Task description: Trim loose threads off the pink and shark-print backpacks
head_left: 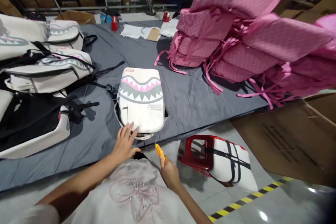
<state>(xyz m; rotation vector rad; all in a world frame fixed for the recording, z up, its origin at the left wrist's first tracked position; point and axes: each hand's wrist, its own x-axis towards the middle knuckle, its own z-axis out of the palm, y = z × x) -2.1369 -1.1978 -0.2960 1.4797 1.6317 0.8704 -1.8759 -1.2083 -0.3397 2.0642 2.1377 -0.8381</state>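
Observation:
A white backpack [141,112] with a grey and pink shark-tooth print lies face up on the grey-covered table [183,108], its bottom end near the front edge. My left hand [126,141] rests with spread fingertips on the lower left of the backpack; the palm hangs over the edge. Closed around a yellow utility knife [159,151], my right hand [169,173] is just off the table edge, to the right of the backpack's bottom. The knife points up toward the backpack and appears apart from it.
White backpacks [49,73] with black straps are piled at the left. Pink backpacks [236,38] form a tall stack at the right. Papers [132,31] and a red object [114,23] lie at the back. Below stands a red stool [196,152] beside a cardboard box [286,136].

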